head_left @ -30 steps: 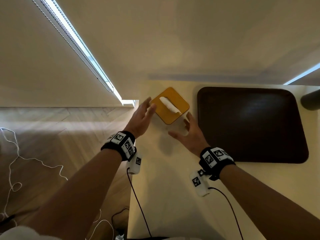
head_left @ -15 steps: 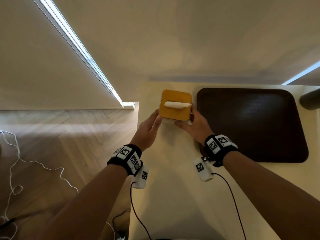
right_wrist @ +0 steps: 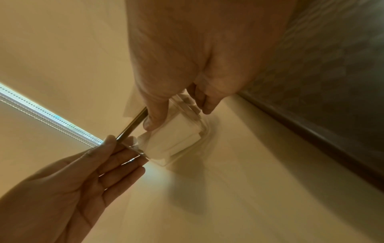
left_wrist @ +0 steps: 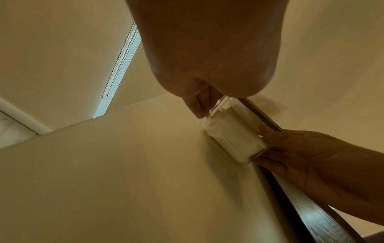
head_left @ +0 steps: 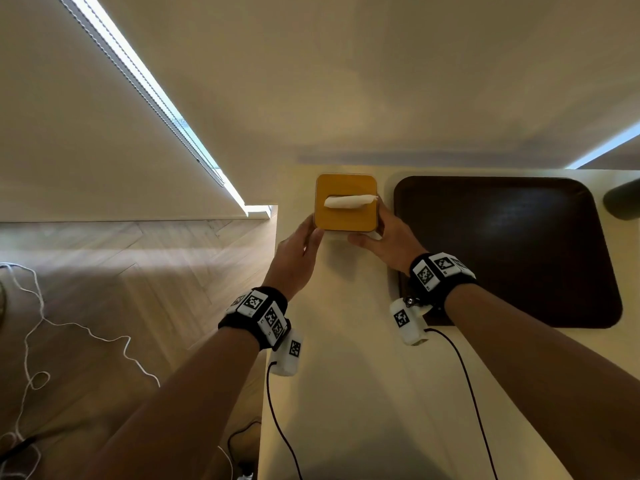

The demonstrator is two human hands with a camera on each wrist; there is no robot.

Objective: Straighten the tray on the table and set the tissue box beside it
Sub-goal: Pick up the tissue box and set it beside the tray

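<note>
A clear tissue box with a yellow lid and a white tissue sticking out stands on the cream table, near its back left corner. It sits square to the dark brown tray on its right, a narrow gap apart. My left hand presses straight fingers against the box's left near corner. My right hand grips the right near corner, thumb on the near face and fingers down the right side. The right wrist hangs over the tray's left rim.
The table's left edge drops to a wood floor with loose white cable. A wall runs close behind the box and tray. A dark round object stands at the tray's far right corner. Black wrist cables trail over the near tabletop.
The box was turned from a diagonal to square with the tray and slid back toward the wall. Both hands followed it forward, staying on its near corners.
</note>
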